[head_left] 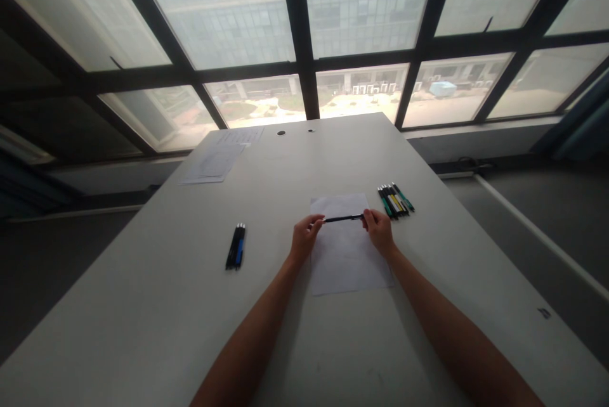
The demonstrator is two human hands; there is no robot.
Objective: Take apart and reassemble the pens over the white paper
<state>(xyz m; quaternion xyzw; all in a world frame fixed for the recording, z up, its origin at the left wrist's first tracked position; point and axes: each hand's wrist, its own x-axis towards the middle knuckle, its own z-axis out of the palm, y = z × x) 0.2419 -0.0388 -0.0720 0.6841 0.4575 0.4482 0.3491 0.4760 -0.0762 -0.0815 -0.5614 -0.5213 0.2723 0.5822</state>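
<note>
A black pen [343, 219] is held level between my two hands, above a white sheet of paper [352, 267]. The fingertips of my left hand [305, 234] pinch its left end. My right hand [378, 229] grips the other end. Just beyond my right hand lies a group of several pens [396, 200] side by side, some with green or yellow parts. Off to the left, a smaller group of dark pens [235, 246], one with a blue part, rests on the table.
The white table [143, 305] reaches toward large windows. Printed papers [214, 163] lie at its far left. Two small round items [281, 133] are near the far edge. A small dark mark or object [543, 313] shows at the right edge.
</note>
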